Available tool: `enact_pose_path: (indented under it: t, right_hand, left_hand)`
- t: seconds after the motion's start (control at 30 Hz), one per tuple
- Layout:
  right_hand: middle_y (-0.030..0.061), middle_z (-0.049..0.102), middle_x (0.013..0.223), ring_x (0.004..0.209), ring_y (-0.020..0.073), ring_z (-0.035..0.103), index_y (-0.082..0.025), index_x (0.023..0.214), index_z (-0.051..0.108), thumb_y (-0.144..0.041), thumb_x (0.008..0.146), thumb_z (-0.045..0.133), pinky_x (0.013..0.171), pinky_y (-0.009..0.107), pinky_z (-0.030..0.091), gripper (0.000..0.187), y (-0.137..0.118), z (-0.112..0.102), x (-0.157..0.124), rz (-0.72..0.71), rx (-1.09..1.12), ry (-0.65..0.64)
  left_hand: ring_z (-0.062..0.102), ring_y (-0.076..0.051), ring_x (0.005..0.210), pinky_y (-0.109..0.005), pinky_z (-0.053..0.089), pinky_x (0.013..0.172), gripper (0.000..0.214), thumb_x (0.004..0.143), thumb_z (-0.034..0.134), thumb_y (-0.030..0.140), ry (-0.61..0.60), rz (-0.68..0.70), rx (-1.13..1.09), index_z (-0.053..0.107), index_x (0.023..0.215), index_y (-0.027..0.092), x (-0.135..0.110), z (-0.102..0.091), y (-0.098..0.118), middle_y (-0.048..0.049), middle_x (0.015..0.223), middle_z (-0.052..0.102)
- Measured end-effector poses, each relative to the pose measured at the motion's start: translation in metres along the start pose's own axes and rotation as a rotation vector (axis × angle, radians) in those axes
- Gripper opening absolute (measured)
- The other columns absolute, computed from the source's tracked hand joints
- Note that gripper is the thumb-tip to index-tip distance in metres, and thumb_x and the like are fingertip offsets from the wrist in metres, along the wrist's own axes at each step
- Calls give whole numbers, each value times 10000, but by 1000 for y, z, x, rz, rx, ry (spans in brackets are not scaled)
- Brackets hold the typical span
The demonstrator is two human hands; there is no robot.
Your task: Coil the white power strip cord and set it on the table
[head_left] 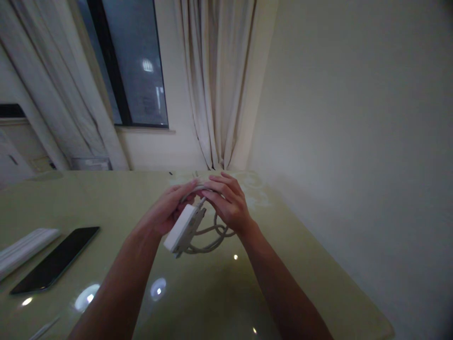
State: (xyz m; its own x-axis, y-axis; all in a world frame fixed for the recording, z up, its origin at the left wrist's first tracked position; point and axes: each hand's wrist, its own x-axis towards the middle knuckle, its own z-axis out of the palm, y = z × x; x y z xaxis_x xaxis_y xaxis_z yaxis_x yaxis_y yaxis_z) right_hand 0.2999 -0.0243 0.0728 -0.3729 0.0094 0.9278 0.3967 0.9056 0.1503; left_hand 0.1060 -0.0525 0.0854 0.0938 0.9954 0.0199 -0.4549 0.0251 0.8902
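Observation:
A white power strip (183, 229) hangs tilted between my forearms, above the table. Its grey-white cord (208, 246) loops below and to the right of it. My left hand (171, 205) is closed around a bundled part of the cord, with the strip just under its palm. On the other side, my right hand (228, 200) pinches the same bundle, fingers bent over the top. The fingertips of both hands nearly meet, and part of the cord is hidden behind them.
A black phone-like slab (56, 259) lies on the glossy table (283, 264) at left, beside a long white object (26, 248). A thin white item (44, 329) is at the lower left. Close on the right stands a wall (354, 141); curtains (215, 85) hang behind.

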Motion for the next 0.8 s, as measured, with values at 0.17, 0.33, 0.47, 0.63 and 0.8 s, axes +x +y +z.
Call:
enact_pose_path:
  t: [0.17, 0.33, 0.47, 0.63, 0.8]
  right_hand:
    - [38, 821, 1133, 1212, 191, 732, -240, 1048, 752, -220, 1036, 651, 1183, 458, 493, 104, -5, 4, -2, -44, 119, 3]
    - [36, 830, 948, 970, 196, 809, -231, 961, 739, -311, 1030, 667, 944, 382, 641, 128, -20, 16, 3, 374, 432, 342]
    - [9, 809, 847, 859, 194, 809, -221, 909, 730, -312, 994, 715, 850, 357, 663, 126, -48, 6, 19, 681, 623, 517]
    - [-3, 786, 792, 808, 197, 799, -227, 947, 716, -351, 975, 732, 840, 376, 654, 128, -61, -4, 29, 728, 713, 483]
    - [-4, 748, 713, 678, 182, 744, -165, 1204, 656, -416, 920, 745, 605, 268, 556, 389, -20, 23, 6, 1051, 746, 187]
  left_hand:
    - [252, -4, 386, -121, 169, 315, 421, 709, 947, 408, 148, 104, 32, 640, 764, 125, 16, -16, -3, 114, 549, 370]
    - [244, 6, 390, -110, 153, 326, 416, 743, 919, 354, 329, 133, -111, 561, 725, 144, 35, -39, -15, 124, 553, 351]
    - [223, 5, 389, -110, 147, 340, 431, 781, 887, 405, 382, 132, -112, 535, 741, 159, 46, -50, -23, 138, 543, 303]
    - [253, -11, 410, -129, 175, 363, 444, 823, 818, 496, 369, 115, -1, 508, 773, 182, 53, -60, -32, 125, 583, 315]
    - [307, -34, 384, -162, 215, 376, 374, 930, 653, 530, 352, 2, 291, 580, 925, 163, 53, -68, -59, 70, 623, 496]
